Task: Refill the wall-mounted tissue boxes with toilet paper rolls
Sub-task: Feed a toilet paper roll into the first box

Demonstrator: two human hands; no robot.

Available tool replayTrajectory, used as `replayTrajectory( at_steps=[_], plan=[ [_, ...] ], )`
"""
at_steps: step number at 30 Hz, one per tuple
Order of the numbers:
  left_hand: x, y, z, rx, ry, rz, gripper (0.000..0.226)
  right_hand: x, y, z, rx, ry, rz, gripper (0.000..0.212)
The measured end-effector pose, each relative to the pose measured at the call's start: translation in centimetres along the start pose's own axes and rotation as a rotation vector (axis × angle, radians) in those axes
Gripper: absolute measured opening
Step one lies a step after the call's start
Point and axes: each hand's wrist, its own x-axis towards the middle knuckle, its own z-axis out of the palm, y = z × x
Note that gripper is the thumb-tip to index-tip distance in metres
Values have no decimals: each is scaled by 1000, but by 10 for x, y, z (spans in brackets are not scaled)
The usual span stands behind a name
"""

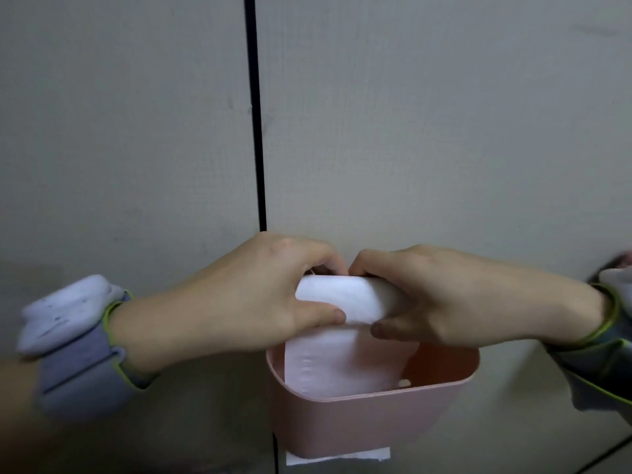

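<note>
While both hands meet over the pink tissue box [369, 422], they hold one white toilet paper roll [337, 297] between them, lying crosswise just above the box's open top. Fingers of the left hand [239, 295] curl over the far side of the roll, and its thumb [323, 316] presses the near side from below, so the grip is a narrow clamp around the left end. From the other side the right hand [444, 299] does the same: fingers bent over the top and back, thumb [386, 330] tucked under the near edge, closed on the right end. Knuckles of the two hands nearly touch behind the roll, close to the wall.

Below the thumbs a loose sheet [328, 364] hangs from the roll down into the box, its lower part lying against the inside. Under the box another white paper edge [338, 455] sticks out of the bottom. The box sits flat against a grey panel wall [427, 131], and a dark vertical seam [258, 131] runs down to a spot just behind the left-hand fingers. Each wrist wears a grey band with green trim; the left wristband [78, 340] is blurred.
</note>
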Motion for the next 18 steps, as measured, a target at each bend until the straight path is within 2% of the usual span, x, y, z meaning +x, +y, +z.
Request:
replayTrajectory(
  at_steps=[3,6,8,11,18],
  plan=[
    [0,4,2,97,-88,-18,32,1,-1,7,3,-52,13,29],
    [-2,11,4,155,-150,5,40,3,2,10,109,-91,48,27],
    [-3,14,5,229,-160,53,45,4,6,7,191,-105,62,32],
    [-2,14,5,329,-116,121,41,2,7,3,251,-133,68,32],
    [6,16,11,516,-193,165,41,7,1,25,-110,-84,-39,53]
  ],
)
